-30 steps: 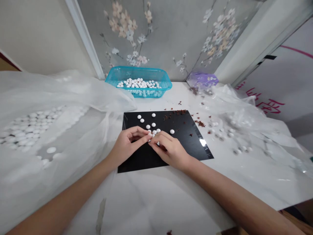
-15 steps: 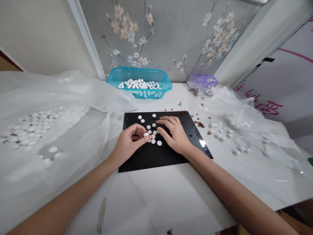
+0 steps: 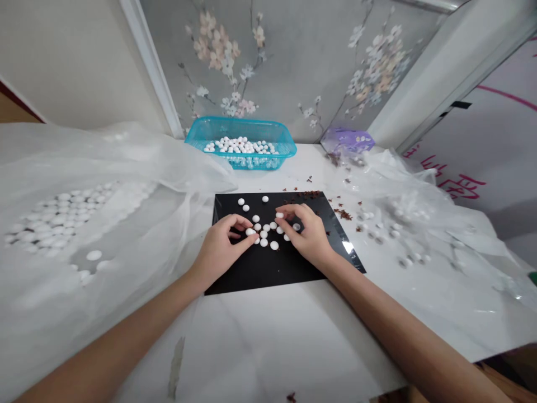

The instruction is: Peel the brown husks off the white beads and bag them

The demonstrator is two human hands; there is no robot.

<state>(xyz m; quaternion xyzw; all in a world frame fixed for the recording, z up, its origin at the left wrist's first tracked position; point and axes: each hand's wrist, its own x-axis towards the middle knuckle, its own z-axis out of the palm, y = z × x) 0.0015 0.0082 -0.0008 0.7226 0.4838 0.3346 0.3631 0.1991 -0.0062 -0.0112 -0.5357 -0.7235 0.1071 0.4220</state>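
Between its thumb and fingers, my left hand [image 3: 224,240] pinches a white ball [image 3: 250,232] over the left half of a black mat [image 3: 251,277]. My right hand [image 3: 306,232] is closed on another white ball [image 3: 279,215], gripped at the thumb and fingertips. Several loose white balls [image 3: 264,234] lie on the mat between the two hands, and a few more sit behind my left hand. Small dark reddish-brown bits [image 3: 310,195] are strewn along the mat's back right edge. The undersides of the held balls are hidden.
A blue plastic basket [image 3: 289,150] with many white balls stands against the flowered wall. On the left spreads a translucent bag [image 3: 168,224] full of white balls. To the right are a clear plastic bag [image 3: 423,207], a purple packet [image 3: 350,139] and scattered brown pieces [image 3: 344,214].
My right hand has come away from my left, opened, and closed on a white ball farther back. My left hand stays nearly in place, with a ball in its pinch.
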